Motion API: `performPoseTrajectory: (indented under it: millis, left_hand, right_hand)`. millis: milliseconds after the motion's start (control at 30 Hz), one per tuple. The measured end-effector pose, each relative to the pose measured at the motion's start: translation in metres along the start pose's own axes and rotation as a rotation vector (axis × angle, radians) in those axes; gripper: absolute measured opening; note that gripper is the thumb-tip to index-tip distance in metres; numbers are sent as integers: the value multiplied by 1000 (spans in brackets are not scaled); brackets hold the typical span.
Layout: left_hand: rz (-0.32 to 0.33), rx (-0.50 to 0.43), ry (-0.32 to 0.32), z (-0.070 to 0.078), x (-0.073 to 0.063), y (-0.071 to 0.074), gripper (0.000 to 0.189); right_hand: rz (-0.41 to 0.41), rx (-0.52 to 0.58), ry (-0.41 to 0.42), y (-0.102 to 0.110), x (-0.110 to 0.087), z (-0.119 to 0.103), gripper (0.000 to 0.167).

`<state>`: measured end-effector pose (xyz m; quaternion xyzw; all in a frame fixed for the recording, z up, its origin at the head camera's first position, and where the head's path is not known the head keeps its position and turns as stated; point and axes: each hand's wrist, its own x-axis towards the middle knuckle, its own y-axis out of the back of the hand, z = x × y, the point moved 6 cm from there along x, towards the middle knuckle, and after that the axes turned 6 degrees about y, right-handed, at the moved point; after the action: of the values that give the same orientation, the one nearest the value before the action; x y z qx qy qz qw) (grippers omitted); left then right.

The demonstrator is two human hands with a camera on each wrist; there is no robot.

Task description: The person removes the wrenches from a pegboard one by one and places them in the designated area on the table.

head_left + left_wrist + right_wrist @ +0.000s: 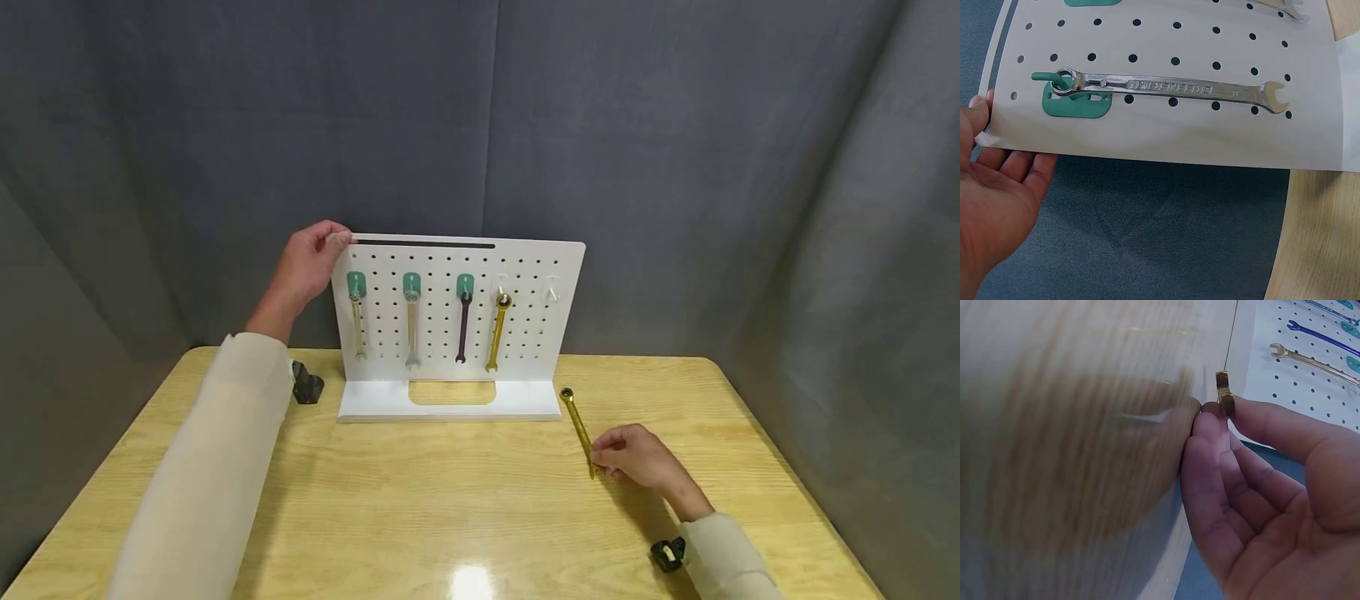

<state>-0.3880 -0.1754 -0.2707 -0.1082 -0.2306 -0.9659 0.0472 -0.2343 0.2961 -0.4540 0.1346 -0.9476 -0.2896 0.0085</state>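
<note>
Lettering (1169, 85) (illegible) marks silver wrench (1229, 92); left hand (307, 262) grips pegboard (532, 368), right hand (637, 455) pinches loose gold wrench (578, 426).

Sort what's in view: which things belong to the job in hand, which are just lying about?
Likely in the job:
gold wrench pinched by the right hand
white pegboard gripped by the left hand
four hung wrenches
rightmost hook

Just around it:
wooden table
gray curtain
black wrist devices

In the head view, the right grip (637, 454) partly hides its gold wrench's (577, 422) near end.
</note>
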Motion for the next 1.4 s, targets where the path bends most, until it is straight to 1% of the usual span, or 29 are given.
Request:
performPoseTrajectory:
  millis: [133, 267, 367, 500, 600, 633, 733, 867, 1033, 1200, 1300, 1400]
  left_hand:
    - [-21, 18, 11, -3, -2, -2, 35]
    - [3, 16, -10, -1, -2, -1, 35]
    - [16, 13, -14, 1, -1, 1, 35]
    - [15, 19, -4, 2, -2, 0, 36]
    - [15, 20, -9, 2, -1, 0, 36]
    - [19, 19, -11, 2, -1, 0, 36]
    - [31, 13, -18, 0, -1, 1, 35]
    - [38, 11, -24, -1, 0, 3, 34]
    - [42, 14, -24, -1, 1, 3, 35]
    - [37, 28, -9, 0, 0, 3, 36]
    - [35, 24, -11, 0, 0, 2, 37]
    - [35, 19, -12, 0, 0, 2, 37]
  right_hand:
    - [-13, -21, -12, -4, -2, 3, 12]
    - [14, -56, 8, -4, 0, 0, 12]
    - [57, -130, 36, -2, 4, -9, 14]
    - [148, -262, 83, -1, 11, -24, 15]
    - [206, -316, 128, -3, 18, -37, 19]
    - [219, -319, 144, -4, 21, -42, 20]
    - [239, -296, 196, -7, 31, -54, 23]
    - [262, -241, 251, -13, 44, -68, 22]
    - [248, -129, 292, -24, 63, -80, 22]
    - [223, -6, 281, -36, 85, -87, 30]
    - [217, 42, 270, -44, 99, -89, 35]
    - [202, 78, 273, -49, 108, -92, 39]
